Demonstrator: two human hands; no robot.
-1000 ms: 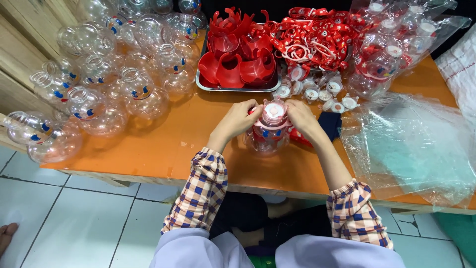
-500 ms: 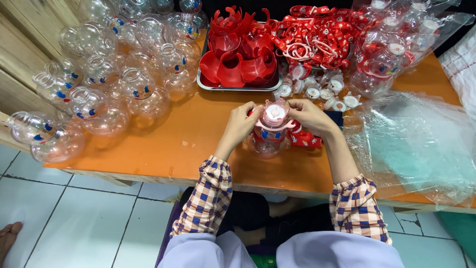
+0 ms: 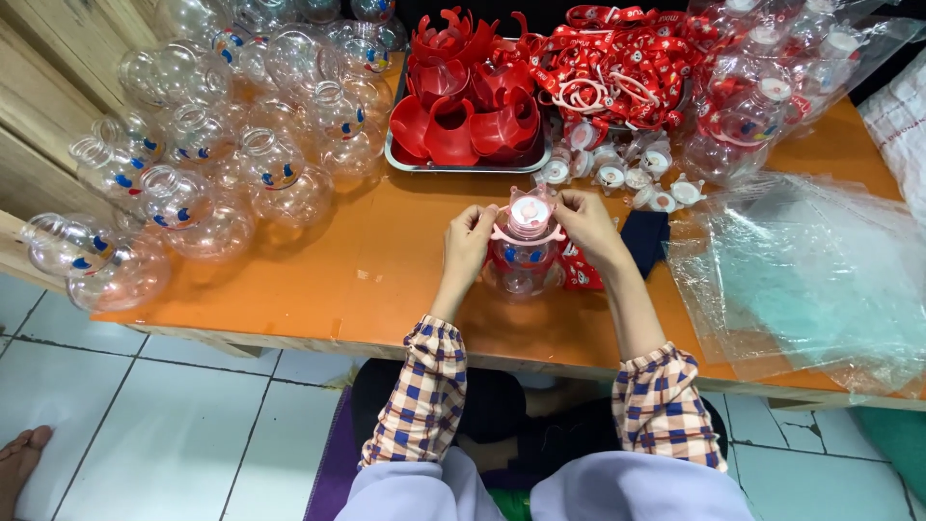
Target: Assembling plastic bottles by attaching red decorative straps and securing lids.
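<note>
Small assembly workshop: orange worktable (image 3: 386, 280) heaped with clear bottles (image 3: 241, 145), tray of red parts (image 3: 468, 116)

bare orange table (image 3: 386, 280) lies open to the left of the left hand (image 3: 467, 246), running to the near edge, so a hand can pass there. further left and behind, clear round bottles (image 3: 193, 174) crowd the top. straight behind the small bottle (image 3: 527, 253), a metal tray of red parts (image 3: 468, 106) and loose white caps (image 3: 617, 176) block the way. right of the right hand (image 3: 585, 224), a dark blue cloth (image 3: 644, 237) and crumpled clear plastic bags (image 3: 810, 280) cover the surface.
</note>
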